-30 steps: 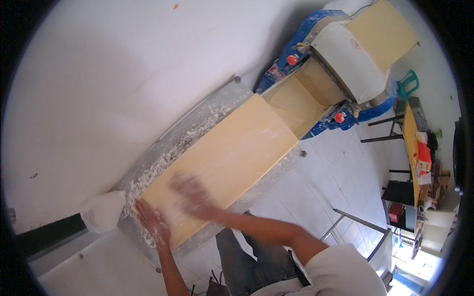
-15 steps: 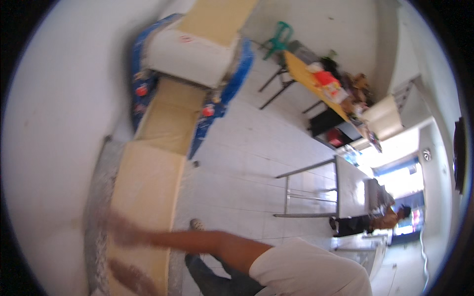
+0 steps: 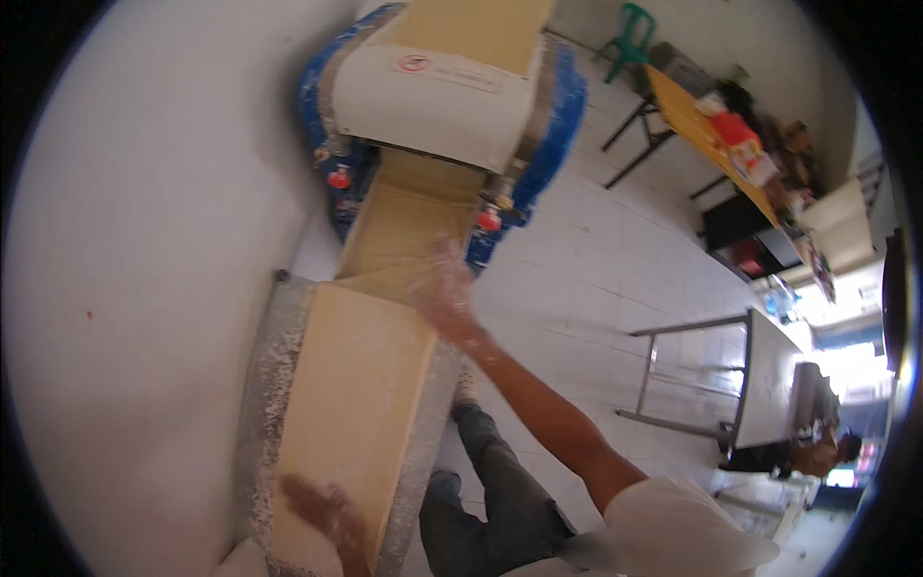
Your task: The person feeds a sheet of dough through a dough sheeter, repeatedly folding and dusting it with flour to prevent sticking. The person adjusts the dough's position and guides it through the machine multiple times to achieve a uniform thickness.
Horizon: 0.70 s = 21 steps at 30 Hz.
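A long, thick slab of pale dough point(image 3: 351, 375) lies on a floured grey worktop point(image 3: 272, 413). Its far end meets a dough sheet point(image 3: 404, 216) on the sloping chute of a dough sheeter point(image 3: 433, 106) with a white cover, blue sides and red knobs. My right hand point(image 3: 448, 296), dusted with flour, rests fingers outstretched at the right edge where sheet and slab meet. Toward the near end, my left hand point(image 3: 327, 512) is spread over the slab, slightly blurred; whether it touches cannot be told. Neither hand grips anything.
More dough point(image 3: 471, 34) lies on top of the sheeter. A wall point(image 3: 154, 288) runs along the left. To the right are a metal-legged table point(image 3: 769, 385), a yellow table point(image 3: 697, 120) with bags, and a green chair point(image 3: 630, 40). Another person point(image 3: 817, 455) stands far right.
My right hand has gone from the slab's left side to its far right edge by the chute. My left hand stays over the near end. The whole view has shifted.
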Motion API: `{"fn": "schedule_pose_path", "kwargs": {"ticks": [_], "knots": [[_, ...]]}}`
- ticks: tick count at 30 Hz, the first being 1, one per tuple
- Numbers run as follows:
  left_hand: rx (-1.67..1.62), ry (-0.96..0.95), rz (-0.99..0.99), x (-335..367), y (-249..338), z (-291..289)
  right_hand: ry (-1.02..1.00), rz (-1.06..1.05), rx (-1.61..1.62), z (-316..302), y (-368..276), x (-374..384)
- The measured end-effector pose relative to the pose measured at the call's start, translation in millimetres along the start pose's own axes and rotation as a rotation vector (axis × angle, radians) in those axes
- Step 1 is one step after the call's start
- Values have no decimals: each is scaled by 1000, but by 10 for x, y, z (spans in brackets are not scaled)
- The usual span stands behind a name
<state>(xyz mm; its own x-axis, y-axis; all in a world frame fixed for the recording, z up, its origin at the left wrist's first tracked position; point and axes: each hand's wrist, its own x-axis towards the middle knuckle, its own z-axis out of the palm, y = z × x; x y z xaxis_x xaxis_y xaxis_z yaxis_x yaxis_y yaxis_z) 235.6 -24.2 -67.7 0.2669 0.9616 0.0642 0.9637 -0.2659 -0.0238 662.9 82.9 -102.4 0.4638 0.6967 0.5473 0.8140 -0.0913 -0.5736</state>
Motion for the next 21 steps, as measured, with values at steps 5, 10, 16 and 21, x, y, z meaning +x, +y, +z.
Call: {"fn": "schedule_pose_path", "kwargs": {"ticks": [5, 10, 16, 21], "knots": [[-200, -130, 193, 1440, 1445, -54, -127, 336, 274, 87, 742, 363], [-464, 32, 357, 3051, 2719, -25, -281, 246, -46, 1118, 2090, 221], [-876, -22, 473, 4082, 3223, 333, -227, 299, -888, 1978, 2783, -508], [-1434, -306, 216, 4578, 3175, 883, -417, 416, 81, 846, 1682, -357]]}}
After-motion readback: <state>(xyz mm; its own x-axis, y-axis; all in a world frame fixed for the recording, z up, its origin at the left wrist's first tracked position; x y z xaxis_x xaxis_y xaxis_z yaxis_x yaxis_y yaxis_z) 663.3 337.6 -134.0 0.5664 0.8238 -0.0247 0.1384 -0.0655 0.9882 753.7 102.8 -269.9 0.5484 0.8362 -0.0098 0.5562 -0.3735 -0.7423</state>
